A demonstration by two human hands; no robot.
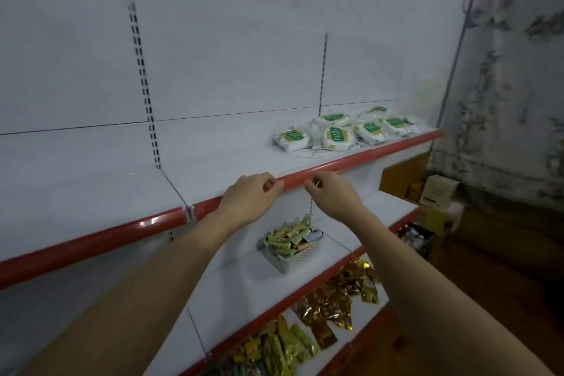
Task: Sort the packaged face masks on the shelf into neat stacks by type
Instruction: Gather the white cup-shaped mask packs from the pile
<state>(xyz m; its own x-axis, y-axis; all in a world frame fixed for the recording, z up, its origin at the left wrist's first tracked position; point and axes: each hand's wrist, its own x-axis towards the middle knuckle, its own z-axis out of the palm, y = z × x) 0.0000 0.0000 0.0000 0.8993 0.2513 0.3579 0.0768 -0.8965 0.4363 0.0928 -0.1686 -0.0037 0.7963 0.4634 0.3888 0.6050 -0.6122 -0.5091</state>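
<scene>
Both forearms reach up from the bottom of the view. Left hand sits at the red front lip of the shelf, fingers curled loosely, grasping nothing visible. Right hand just beside it, fingertips drawn together as if pinching; too small to tell whether anything is between them. Neither hand touches a pack.

Risks, as judged:
- The mask packs lie scattered and overlapping. Pulling one from the heap could drag its neighbours toward the lip and over it, onto the lower shelves.
- Slick wrappers on a smooth shelf: a stack built quickly would likely slide or lean.
- Labels face different ways, so types could be mixed if packs are sorted by colour alone. From here all show green labels; whether more than one type is present cannot be told.
- Reaching across with the left arm could crowd the right.

Position: packs lie beyond and to the right of both hands, well apart from them, further back on the same shelf. Nearest pack sits beyond the right hand, slightly to its left; the rest trail off right toward the shelf's far end.
</scene>
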